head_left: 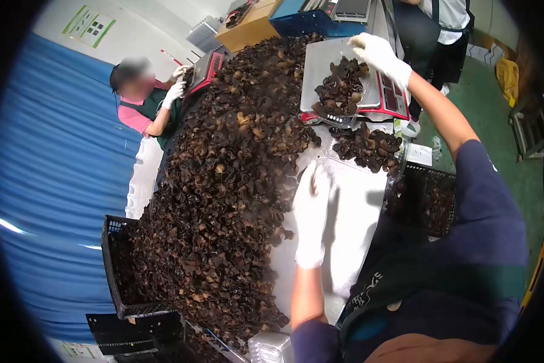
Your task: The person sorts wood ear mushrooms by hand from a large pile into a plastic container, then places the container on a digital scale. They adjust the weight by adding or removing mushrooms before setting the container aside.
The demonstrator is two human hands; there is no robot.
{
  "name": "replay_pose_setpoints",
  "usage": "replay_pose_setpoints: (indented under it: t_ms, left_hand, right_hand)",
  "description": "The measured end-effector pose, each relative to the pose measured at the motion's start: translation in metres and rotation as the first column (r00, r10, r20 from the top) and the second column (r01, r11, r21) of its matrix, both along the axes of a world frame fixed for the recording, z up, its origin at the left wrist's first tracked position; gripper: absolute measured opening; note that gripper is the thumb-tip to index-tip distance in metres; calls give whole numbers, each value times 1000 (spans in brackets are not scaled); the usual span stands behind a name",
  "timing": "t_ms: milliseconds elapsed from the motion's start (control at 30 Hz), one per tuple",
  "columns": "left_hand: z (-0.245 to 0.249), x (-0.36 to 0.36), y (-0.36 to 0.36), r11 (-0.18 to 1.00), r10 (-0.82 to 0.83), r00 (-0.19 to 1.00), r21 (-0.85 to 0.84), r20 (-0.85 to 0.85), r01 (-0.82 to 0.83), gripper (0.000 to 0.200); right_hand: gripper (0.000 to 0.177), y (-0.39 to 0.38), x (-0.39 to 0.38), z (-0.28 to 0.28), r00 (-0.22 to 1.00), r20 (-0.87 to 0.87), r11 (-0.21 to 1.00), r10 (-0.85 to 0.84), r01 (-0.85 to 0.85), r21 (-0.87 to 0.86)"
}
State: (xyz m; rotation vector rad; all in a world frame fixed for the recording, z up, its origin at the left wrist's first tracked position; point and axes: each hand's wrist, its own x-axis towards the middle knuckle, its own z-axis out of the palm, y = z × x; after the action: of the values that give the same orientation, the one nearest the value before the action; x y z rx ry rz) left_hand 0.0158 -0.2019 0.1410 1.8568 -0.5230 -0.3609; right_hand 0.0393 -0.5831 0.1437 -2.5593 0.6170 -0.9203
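Observation:
My left hand (311,212), in a white glove, is over the bright metal tabletop (350,206) beside a large heap of dark dried fungus (217,187). Motion blurs its fingers; what they hold, if anything, is unclear. My right hand (381,57), also gloved, hovers at the upper edge of a red and white scale (317,66), fingers loosely bent and apart, nothing visible in them. On the scale lies a clear tray with dark fungus pieces (338,91). Another clear tray of fungus (369,148) sits on the table just below the scale.
Across the heap, a person (139,100) in white gloves works at another red scale (205,75). Another person (432,36) stands beyond my scale. Black crates (111,266) border the heap, and one (429,199) is beside my body. Stacked clear trays (269,348) lie at the bottom.

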Motion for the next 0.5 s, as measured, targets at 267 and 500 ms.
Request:
replay_pose_setpoints:
  t_ms: [267, 500]
  left_hand:
    - [9, -131, 271, 537, 13, 507, 422, 862, -730, 24]
    - [-33, -138, 397, 453, -71, 680, 631, 730, -630, 19]
  right_hand:
    - [15, 253, -113, -133, 579, 153, 527, 801, -803, 278]
    - [15, 414, -117, -197, 437, 76, 389, 896, -857, 340]
